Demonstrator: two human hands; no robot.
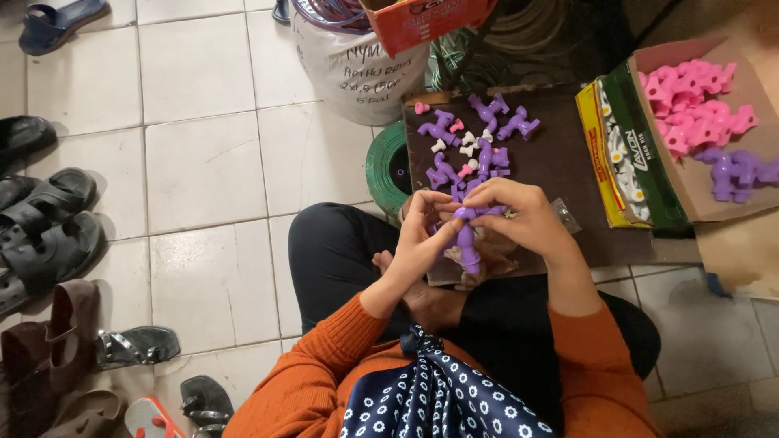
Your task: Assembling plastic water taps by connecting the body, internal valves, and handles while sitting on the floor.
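My left hand and my right hand meet over my lap, both gripping one purple plastic tap. Its body hangs down between my palms while my fingertips pinch its upper end. Just beyond my hands, a dark brown board carries several loose purple taps and small white and pink caps. I sit cross-legged on the tiled floor in orange sleeves and black trousers.
A cardboard box at right holds pink taps and a few purple ones. A yellow-green carton of white parts stands beside it. A green wire coil and a white sack sit behind; sandals line the left.
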